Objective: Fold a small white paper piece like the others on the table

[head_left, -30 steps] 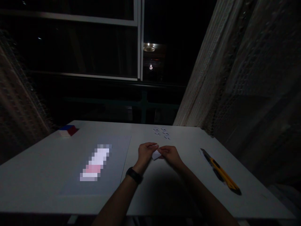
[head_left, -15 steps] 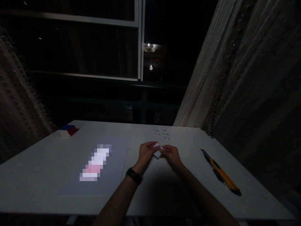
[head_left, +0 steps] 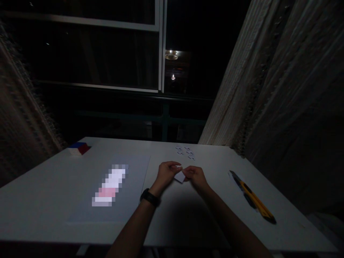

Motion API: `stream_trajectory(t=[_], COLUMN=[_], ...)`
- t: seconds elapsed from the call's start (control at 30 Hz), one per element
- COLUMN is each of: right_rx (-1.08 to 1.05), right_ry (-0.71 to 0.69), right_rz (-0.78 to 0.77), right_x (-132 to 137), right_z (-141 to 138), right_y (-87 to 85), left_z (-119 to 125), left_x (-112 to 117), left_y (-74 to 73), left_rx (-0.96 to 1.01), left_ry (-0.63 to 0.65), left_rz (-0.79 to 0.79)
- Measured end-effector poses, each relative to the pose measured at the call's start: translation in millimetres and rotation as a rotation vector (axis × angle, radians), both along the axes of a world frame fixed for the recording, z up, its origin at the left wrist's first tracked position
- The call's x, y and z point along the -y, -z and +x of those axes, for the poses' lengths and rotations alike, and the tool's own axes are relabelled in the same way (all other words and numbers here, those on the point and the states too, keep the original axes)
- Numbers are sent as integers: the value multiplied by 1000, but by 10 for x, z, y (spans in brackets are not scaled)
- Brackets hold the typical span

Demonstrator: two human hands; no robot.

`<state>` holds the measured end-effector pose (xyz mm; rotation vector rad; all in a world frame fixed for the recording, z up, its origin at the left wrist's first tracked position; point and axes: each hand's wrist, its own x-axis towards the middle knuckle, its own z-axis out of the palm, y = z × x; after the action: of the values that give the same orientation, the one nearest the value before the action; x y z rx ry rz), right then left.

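Above the middle of the white table, my left hand [head_left: 167, 174] and my right hand [head_left: 195, 174] come together around a small piece of white paper [head_left: 180, 176]. Both hands have their fingers closed on it, thumbs and fingertips pinching its upper edges, and its lower corner points towards me. The fingers hide part of the paper, so I cannot tell exactly how it is folded. Just beyond my hands, several small paper pieces with dark marks [head_left: 189, 153] lie in two short columns. A dark band sits on my left wrist.
A yellow and black utility knife [head_left: 254, 198] lies on the table [head_left: 215, 229] at the right. On the left are a large pale sheet [head_left: 134, 186] with a blurred-out bright patch on it and a blue, red and white block [head_left: 78, 148]. Curtains [head_left: 228, 79] hang on both sides.
The paper has turned slightly between my fingers, and more of its lower face shows. My left wrist has shifted a little to the left. The things on the table stay put.
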<state>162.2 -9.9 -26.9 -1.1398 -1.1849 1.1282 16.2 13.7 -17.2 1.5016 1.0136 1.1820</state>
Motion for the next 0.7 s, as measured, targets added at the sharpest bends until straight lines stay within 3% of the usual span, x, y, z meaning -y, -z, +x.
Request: stream_trajectory(t=[0.1, 0.27, 0.47, 0.7], right_rx=[-31, -95, -178, 3], right_ry=[65, 199, 164, 102], right_rz=[11, 27, 35, 164], right_x=[-15, 5, 21, -3], right_z=[19, -9, -67, -51], right_y=[5, -2, 23, 45], left_z=[4, 61, 116, 90], left_x=[22, 81, 53, 46], left_y=[-24, -51, 6, 4], left_rx=[13, 193, 196, 151], left_ry=[33, 210, -58, -71], left_rz=[-57, -144, -111, -137])
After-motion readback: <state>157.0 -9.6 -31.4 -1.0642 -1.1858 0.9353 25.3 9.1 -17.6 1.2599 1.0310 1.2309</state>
